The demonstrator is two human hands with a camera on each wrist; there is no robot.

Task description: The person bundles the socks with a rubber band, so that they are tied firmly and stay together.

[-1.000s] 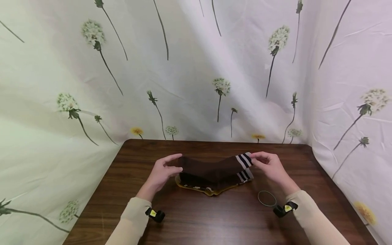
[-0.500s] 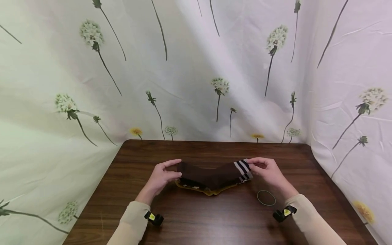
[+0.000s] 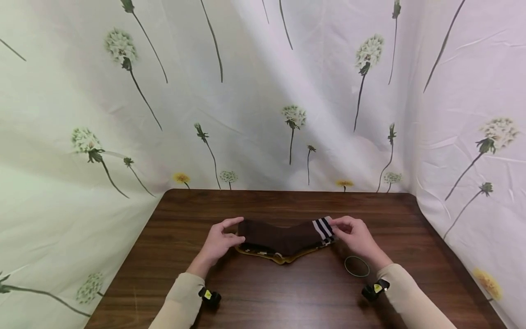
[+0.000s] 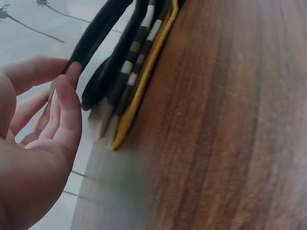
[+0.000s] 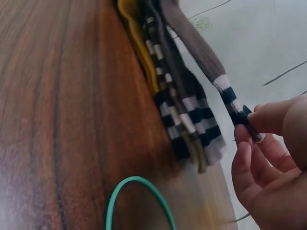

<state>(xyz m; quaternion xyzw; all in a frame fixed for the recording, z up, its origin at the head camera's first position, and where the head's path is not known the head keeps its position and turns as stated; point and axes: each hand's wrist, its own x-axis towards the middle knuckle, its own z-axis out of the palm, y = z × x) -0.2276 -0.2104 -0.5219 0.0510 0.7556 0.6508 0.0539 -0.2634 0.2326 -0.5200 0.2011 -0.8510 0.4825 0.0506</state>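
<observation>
On your brown table (image 3: 263, 301) is a stack of socks (image 5: 165, 79). Held just above it is a brown sock (image 3: 279, 235). Your left hand (image 3: 218, 243) pinches its toe, your right hand (image 3: 357, 235) its stripy end, only cloth between your fingertips. A green ring (image 3: 357, 266) lies near your right hand.

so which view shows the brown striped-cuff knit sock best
Head view: the brown knit sock with striped cuff shows nearly whole, broad side on. Left wrist: only a narrow, dark strip at the left hand. Right wrist: its leg and cuff, nearly edge-on, pinched in the right hand.
</observation>
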